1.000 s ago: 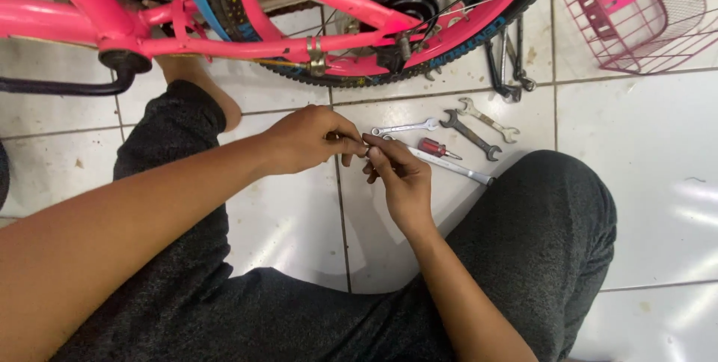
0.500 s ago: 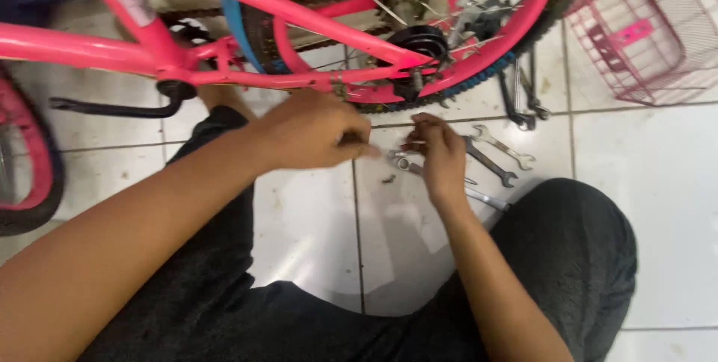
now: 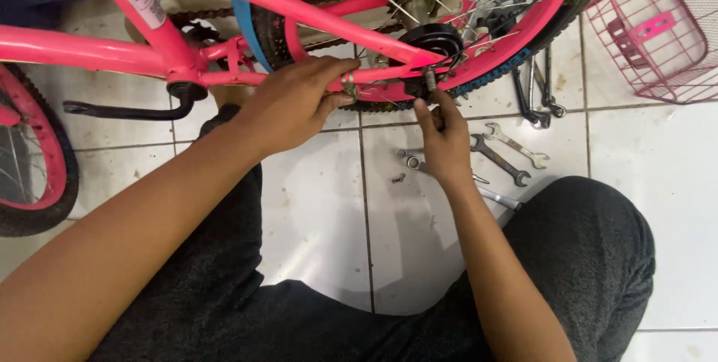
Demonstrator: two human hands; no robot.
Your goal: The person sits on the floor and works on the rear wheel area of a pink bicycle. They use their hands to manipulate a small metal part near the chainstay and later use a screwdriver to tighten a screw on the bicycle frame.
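Note:
A pink bicycle (image 3: 90, 51) lies across the top of the view, its rear wheel (image 3: 523, 40) in front of me. My left hand (image 3: 292, 104) rests against the pink chainstay and pinches a small metal ring-like part (image 3: 348, 85) there. My right hand (image 3: 443, 141) reaches up from below, its fingertips closed around the short axle bolt (image 3: 430, 79) under the black hub piece (image 3: 430, 37). The two hands are a short way apart along the same stay.
Two open-ended wrenches (image 3: 516, 145) and a ring spanner (image 3: 413, 160) lie on the white tile floor by my right wrist, with a small screw (image 3: 399, 178) nearby. A pink wire basket (image 3: 658, 33) stands at the top right. A black crank arm (image 3: 127, 110) and another wheel (image 3: 30, 160) are at the left.
Both hands have risen from just above the floor tools to the bicycle's rear stay and axle. The view has shifted so more of the bicycle shows.

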